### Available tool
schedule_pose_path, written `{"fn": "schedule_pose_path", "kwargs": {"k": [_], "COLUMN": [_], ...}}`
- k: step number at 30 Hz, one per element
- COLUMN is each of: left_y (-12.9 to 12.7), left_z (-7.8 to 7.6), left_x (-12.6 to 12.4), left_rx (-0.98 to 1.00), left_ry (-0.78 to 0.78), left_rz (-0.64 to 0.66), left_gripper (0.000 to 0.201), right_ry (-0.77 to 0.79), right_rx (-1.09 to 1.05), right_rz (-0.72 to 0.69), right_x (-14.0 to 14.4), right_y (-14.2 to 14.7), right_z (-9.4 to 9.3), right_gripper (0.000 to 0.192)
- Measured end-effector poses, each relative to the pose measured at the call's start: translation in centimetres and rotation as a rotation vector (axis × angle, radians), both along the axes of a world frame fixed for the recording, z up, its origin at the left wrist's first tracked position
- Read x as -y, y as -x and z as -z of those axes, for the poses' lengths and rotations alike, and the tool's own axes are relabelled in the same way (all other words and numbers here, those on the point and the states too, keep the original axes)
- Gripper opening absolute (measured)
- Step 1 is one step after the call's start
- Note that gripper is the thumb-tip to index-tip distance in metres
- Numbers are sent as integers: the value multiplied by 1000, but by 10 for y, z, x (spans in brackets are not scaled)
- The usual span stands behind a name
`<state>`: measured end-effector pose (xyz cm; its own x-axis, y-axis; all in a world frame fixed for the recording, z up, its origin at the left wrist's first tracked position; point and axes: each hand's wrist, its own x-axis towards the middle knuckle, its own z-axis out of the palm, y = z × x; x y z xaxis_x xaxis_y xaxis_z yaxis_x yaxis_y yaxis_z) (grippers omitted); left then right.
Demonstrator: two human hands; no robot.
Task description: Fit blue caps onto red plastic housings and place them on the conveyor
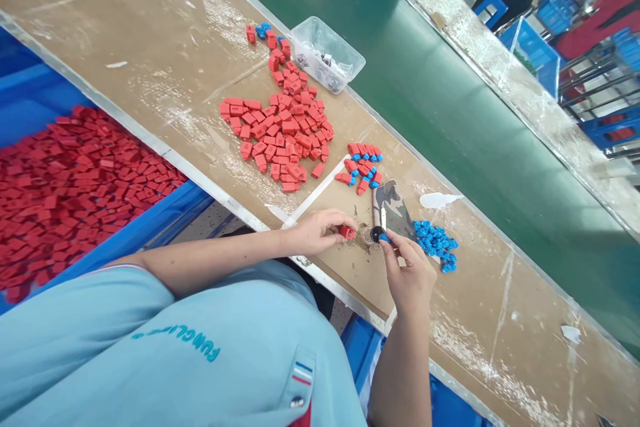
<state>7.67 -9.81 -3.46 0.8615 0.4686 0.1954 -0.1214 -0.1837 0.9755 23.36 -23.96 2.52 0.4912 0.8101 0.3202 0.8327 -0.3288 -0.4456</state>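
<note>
My left hand [324,230] is closed, with a small red block [347,231] held at its fingertips just above the table. Opposite it, my right hand [411,270] pinches a small blue piece [384,237] between thumb and fingers. That piece is at the edge of a black round top on a small clear container [367,235], which stands between my hands; whether they touch, I cannot tell. Behind my right hand lies a camouflage-patterned flat item [394,203]. A pile of blue pieces [435,243] is to its right. Red blocks with blue ends [364,167] lie in rows beyond my hands.
A big heap of red blocks [287,127] covers the middle of the brown table [170,67]. Behind it stands a clear plastic tub [345,53] with small parts. A blue crate [100,250] full of red blocks is at the left. A green conveyor belt [450,93] runs along the far edge.
</note>
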Motion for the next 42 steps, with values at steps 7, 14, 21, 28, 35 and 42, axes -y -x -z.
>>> {"fn": "schedule_pose_path", "kwargs": {"k": [7, 14, 21, 28, 35, 42], "left_y": [-1, 2, 6, 8, 12, 16], "left_z": [6, 0, -5, -5, -8, -10], "left_x": [2, 1, 0, 0, -1, -2], "left_rx": [-1, -17, -28, 9, 30, -4], "left_ry": [68, 24, -67, -134, -258, -225], "left_rz": [0, 25, 57, 35, 182, 239], "left_gripper": [25, 17, 17, 16, 17, 17], "right_ry": [-154, -80, -38, -67, -75, -95], "right_rx": [-546, -612, -602, -648, -507, -474], "right_rz": [96, 15, 22, -4, -105, -93], "right_x": [11, 7, -1, 5, 8, 14], "right_y": [12, 39, 47, 46, 44, 51], "right_z": [4, 9, 18, 20, 13, 21], "right_gripper": [27, 23, 24, 24, 12, 12]}}
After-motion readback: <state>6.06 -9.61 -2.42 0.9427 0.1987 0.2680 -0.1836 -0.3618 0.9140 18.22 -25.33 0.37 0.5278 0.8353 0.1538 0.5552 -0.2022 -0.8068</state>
